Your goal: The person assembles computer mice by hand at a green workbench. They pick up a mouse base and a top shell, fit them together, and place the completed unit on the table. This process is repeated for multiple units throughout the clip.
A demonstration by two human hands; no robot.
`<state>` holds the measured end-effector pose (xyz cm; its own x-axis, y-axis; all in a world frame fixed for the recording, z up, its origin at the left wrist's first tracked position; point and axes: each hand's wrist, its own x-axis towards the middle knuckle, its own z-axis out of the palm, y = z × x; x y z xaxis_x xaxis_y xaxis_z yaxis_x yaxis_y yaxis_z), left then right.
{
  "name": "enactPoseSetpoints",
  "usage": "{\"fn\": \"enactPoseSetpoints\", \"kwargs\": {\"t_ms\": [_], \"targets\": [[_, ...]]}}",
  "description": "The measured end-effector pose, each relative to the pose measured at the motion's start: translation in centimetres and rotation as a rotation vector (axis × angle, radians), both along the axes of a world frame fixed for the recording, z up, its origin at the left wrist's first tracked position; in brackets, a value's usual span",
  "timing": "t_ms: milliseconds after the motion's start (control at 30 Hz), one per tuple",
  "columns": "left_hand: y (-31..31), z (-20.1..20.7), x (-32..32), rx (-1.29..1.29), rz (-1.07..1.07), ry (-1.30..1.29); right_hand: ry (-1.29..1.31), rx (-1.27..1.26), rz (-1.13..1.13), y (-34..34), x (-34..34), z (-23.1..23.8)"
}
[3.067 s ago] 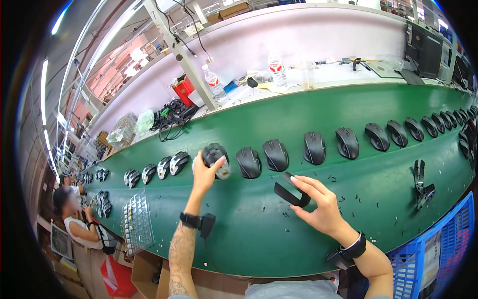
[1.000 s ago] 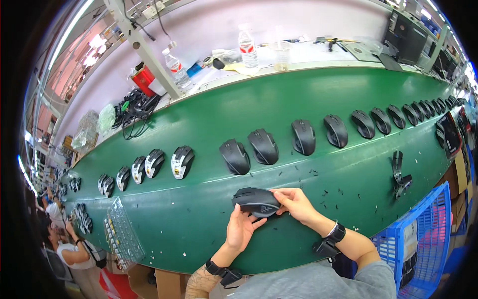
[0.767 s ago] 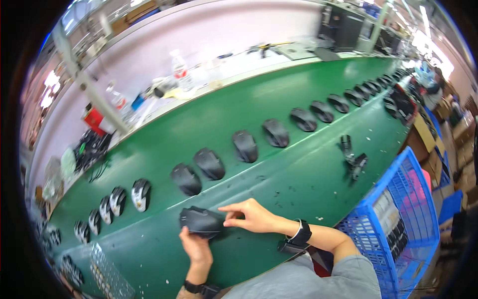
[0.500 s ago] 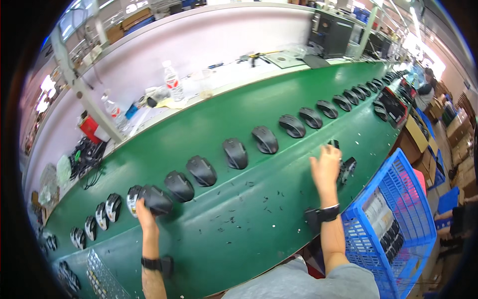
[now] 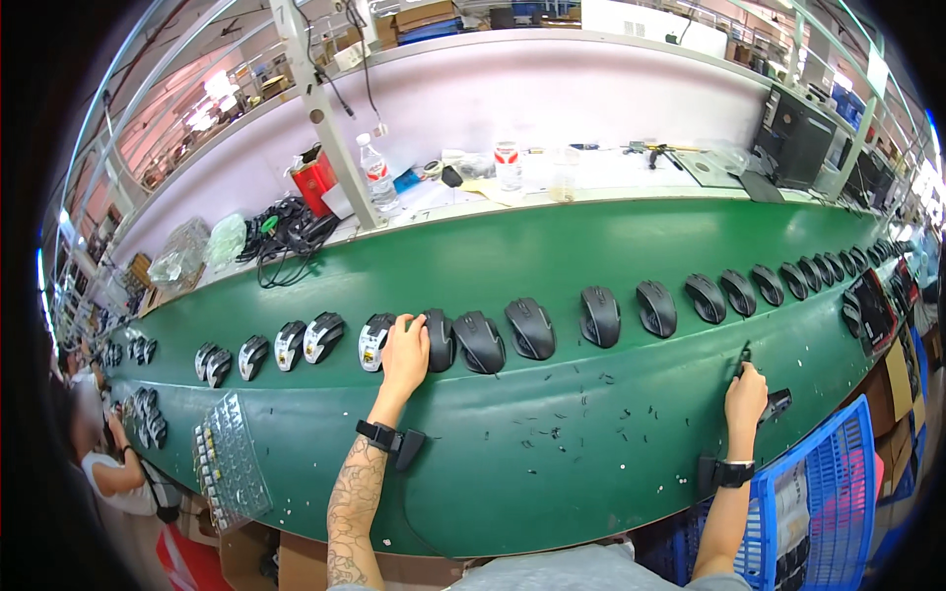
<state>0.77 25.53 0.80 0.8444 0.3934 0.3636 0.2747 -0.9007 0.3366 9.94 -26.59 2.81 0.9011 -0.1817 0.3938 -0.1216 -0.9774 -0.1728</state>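
A row of black computer mice (image 5: 533,328) runs along the green bench. My left hand (image 5: 404,357), fingers closed, grips the left side of one black mouse (image 5: 440,342). Just left of it sits a mouse without its top cover (image 5: 373,341), showing pale and yellow parts. Over at the right, my right hand (image 5: 746,399) is wrapped round a slim dark tool (image 5: 743,357) whose tip points away from me; its exact kind is unclear. Close beside that hand lies a black curved mouse part (image 5: 777,405), partly hidden by my fingers.
Small black scraps (image 5: 557,433) are scattered mid-bench. A clear tray (image 5: 236,458) of small parts lies at the left. A blue crate (image 5: 818,492) stands by the near right edge. Bottles (image 5: 377,172) and tangled cables (image 5: 296,229) line the back shelf. Someone (image 5: 123,463) sits far left.
My view has swung left. The mouse in my left hand, tilted over its neighbour before, now stands in the row. My right hand, its fingers reaching before, is now closed round the dark tool.
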Motion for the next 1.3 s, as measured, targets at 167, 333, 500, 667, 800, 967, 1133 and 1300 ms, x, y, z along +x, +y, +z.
{"fn": "enactPoseSetpoints", "kwargs": {"t_ms": [167, 333, 500, 667, 800, 967, 1133, 1300], "targets": [[-1.5, -0.1, -2.4, 0.182, 0.071, -0.007, 0.178, 0.777, 0.545, 9.5, -2.8, 4.0], [-7.9, 3.3, -4.9, -0.894, -0.340, -0.180, 0.799, 1.622, 0.950, 18.4, -5.8, 2.5], [-11.4, 3.9, -7.7, -1.686, -0.300, -0.224, 1.062, 1.735, 0.924, 22.8, -7.7, 1.0], [-11.3, 3.8, -9.6, -1.458, -0.158, -0.306, 0.149, 0.774, 1.317, 25.4, -9.9, 2.7], [-12.8, 4.1, -10.2, -1.280, -0.235, -0.203, 0.175, 0.704, 1.318, 25.8, -10.8, 1.2], [-12.1, 4.3, -9.5, -1.341, -0.357, -0.143, 0.279, 1.130, 1.157, 25.5, -11.9, -0.1], [-8.7, 5.9, -7.1, -1.491, -0.629, 0.229, 0.148, 0.952, 1.159, 24.7, -10.8, 0.4], [0.7, 6.5, -2.6, -0.150, 0.011, 0.080, -0.007, 0.653, 1.236, 23.9, -9.7, 1.4]]}}
